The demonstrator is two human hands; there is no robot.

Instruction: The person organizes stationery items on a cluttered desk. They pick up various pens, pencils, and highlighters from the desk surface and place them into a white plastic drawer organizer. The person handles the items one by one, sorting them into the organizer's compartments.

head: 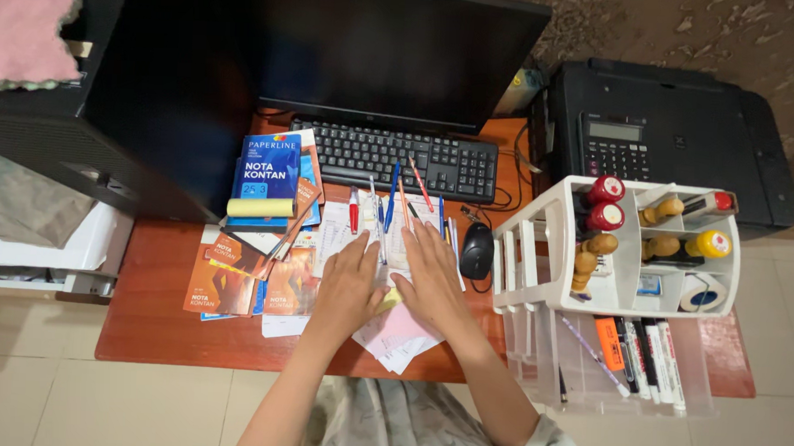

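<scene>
Both the left hand (349,278) and right hand (432,277) lie flat, fingers released, grasping nothing, on a loose paper stack (393,333) at the desk's (147,320) front edge, likely light, floppy, slippery, best pinched at its edges.

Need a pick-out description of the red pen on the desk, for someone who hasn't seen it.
Start at the black keyboard below the monitor. Just in front of it, pens lie in a row on loose papers, above the two hands. The red pen is leftmost, short and thick with a white band; its neighbours are thinner and mostly blue.
</scene>
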